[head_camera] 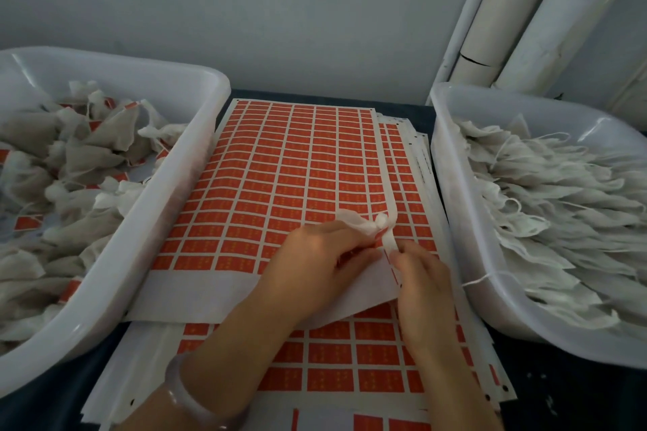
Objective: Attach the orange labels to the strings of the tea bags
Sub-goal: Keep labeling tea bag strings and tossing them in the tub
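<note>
Grey wall behind, dark table (567, 395) below, stacked orange label sheets (280, 168) spread across it. Left hand (315, 262) curled round a white tea bag (353, 224), holding it low over the sheets' right side. Right hand (423, 276) pinching a peeled backing strip (392, 220) just beside the bag's knot. String too fine to make out. Likely trouble: label folding on itself or sticking to gauze, with that curling strip in the way. Left tub (217, 91) of labelled bags and right tub (444, 150) of bare ones crowding both sides.
</note>
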